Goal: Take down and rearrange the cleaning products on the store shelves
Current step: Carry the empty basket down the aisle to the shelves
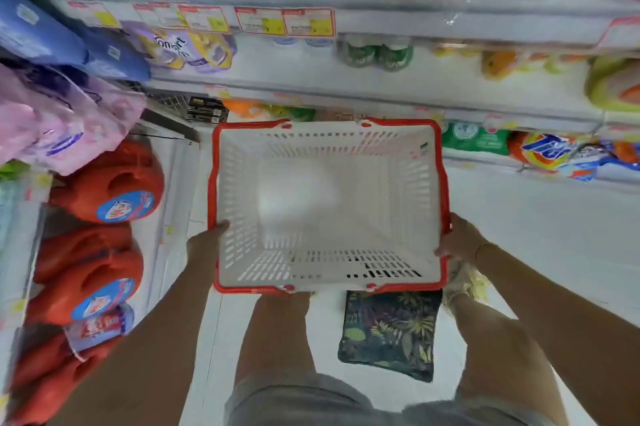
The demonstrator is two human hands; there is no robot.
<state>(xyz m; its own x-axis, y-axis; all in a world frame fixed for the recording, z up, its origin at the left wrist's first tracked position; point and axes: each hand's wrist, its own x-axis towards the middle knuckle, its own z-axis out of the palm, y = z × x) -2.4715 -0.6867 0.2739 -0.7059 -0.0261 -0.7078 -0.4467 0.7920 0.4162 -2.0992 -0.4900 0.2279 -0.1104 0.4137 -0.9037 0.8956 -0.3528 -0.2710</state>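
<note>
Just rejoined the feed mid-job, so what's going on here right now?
A person faces the store shelves, holding a white basket with a red rim by its sides, left hand on one side and right hand on the other. The basket is empty. To the left, orange detergent jugs sit on the shelving, and a floral bag lies on the floor below.
</note>
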